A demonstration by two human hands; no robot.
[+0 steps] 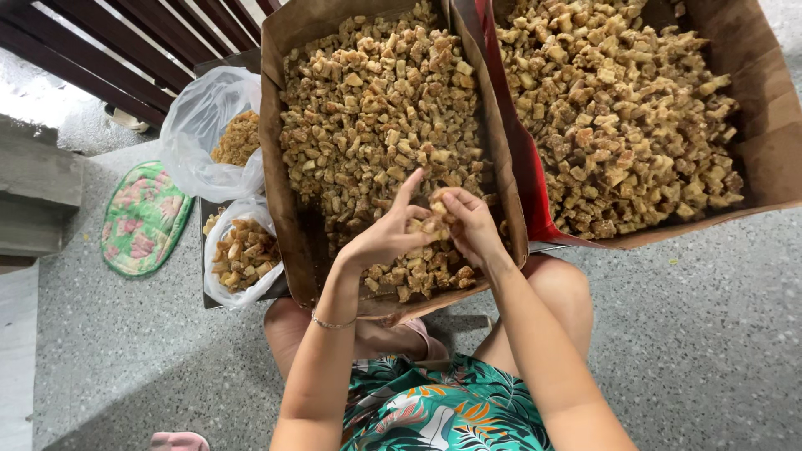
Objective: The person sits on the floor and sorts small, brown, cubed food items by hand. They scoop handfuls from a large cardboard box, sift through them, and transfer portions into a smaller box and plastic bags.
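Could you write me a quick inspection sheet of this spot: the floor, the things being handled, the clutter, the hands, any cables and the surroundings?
Surface: speckled grey floor; the person sits on it.
Job's things: near cardboard tray full of small brown chunks; second tray to its right, also full.
Clutter: two clear plastic bags holding similar pieces; floral cushion.
Hands: left hand and right hand meet over the near tray, pinching a few chunks together.
Cables: nothing seen.
Surroundings: dark wooden slats at upper left.
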